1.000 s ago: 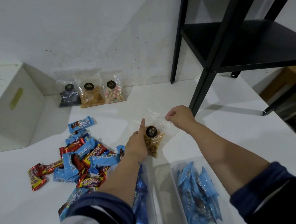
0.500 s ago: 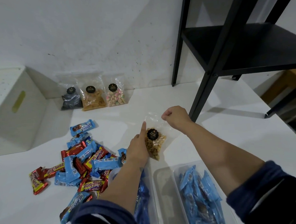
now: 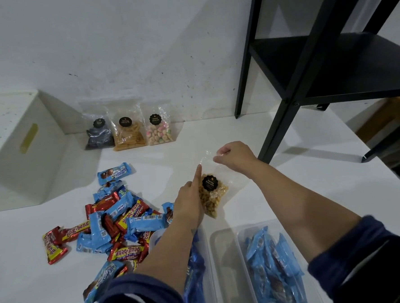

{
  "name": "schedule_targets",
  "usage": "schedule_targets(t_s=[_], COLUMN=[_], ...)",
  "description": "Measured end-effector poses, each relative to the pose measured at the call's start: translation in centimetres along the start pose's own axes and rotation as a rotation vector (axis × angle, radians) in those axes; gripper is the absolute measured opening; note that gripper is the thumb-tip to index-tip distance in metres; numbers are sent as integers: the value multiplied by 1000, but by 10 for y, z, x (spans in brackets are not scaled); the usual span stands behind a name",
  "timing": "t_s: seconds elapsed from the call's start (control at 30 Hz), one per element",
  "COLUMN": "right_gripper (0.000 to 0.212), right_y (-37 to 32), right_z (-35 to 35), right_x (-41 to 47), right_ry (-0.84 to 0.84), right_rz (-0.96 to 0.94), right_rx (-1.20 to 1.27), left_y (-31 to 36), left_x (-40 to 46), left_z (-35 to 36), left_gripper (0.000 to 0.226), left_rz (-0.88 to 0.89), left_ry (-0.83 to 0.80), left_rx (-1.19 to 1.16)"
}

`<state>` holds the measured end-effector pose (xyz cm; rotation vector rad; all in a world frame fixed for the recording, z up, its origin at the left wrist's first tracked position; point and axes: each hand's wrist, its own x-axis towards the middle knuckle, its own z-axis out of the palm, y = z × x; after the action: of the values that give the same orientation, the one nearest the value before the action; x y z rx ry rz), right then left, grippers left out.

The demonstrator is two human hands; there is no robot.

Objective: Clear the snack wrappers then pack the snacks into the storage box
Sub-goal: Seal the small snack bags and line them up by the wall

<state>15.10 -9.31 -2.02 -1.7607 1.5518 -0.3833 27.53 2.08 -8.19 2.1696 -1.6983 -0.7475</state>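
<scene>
A clear bag of brown nuts (image 3: 214, 197) with a black round label lies mid-table. My left hand (image 3: 189, 206) grips its left side, one finger stretched straight along the bag's edge. My right hand (image 3: 234, 157) pinches the bag's clear top edge. Left of my arm lies a pile of blue and red snack bars (image 3: 118, 217). Two clear plastic containers (image 3: 224, 267) at the front hold blue-wrapped snacks (image 3: 272, 271). A white storage box (image 3: 14, 148) stands at the far left.
Three more clear snack bags (image 3: 127, 132) lean against the back wall. A black metal shelf (image 3: 329, 68) stands on the table at the right, one leg just behind my right hand. The table's right edge runs close to the shelf.
Both hands keep their hold on the nut bag. My right hand has shifted slightly left, nearer the left hand's stretched finger.
</scene>
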Motion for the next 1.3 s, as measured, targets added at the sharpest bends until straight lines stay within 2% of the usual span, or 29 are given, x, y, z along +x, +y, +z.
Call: schedule_targets(t_s=[0.13, 0.33, 0.47, 0.87, 0.97, 1.07, 1.17, 1.3], right_gripper=[14, 19, 13, 20, 24, 18, 32, 29], right_y=[-1, -1, -5, -17, -17, -15, -10, -5], right_z=[2, 5, 7, 14, 17, 13, 0, -7], right_x=[3, 3, 6, 9, 12, 13, 11, 9], right_ry=[45, 18, 77, 116, 102, 47, -17, 23], right_rz=[-15, -13, -39, -45, -27, -43, -16, -13], right_rx=[-23, -11, -9, -118, -132, -138, -276, -291], left_y=[2, 1, 2, 4, 4, 5, 4, 5], left_x=[0, 1, 1, 3, 5, 7, 9, 12], left_z=[1, 2, 2, 3, 3, 2, 0, 0], left_gripper=[100, 99, 97, 99, 98, 98, 98, 98], left_rz=[21, 26, 38, 33, 28, 7, -24, -31], left_ry=[6, 7, 11, 30, 33, 38, 49, 59], left_rx=[45, 39, 39, 19, 11, -11, -40, -38])
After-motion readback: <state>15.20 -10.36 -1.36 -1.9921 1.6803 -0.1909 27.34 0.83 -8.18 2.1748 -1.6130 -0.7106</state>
